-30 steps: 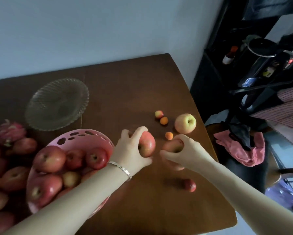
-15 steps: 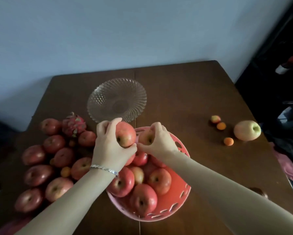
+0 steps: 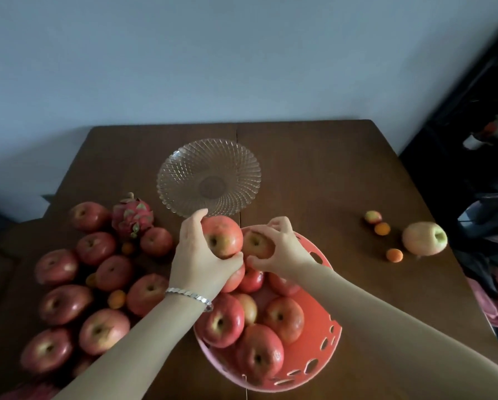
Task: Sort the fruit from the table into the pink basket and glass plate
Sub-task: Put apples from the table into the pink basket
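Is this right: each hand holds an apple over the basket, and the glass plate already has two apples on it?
Not quite. In the head view the glass plate holds nothing. Left hand and right hand do each hold an apple over the basket.

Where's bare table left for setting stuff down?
Free: the brown wooden table between the empty clear glass plate and the pale yellow-green apple, and the strip right of the pink plastic basket. Crowded: the left side, packed with loose red apples and a pink dragon fruit.
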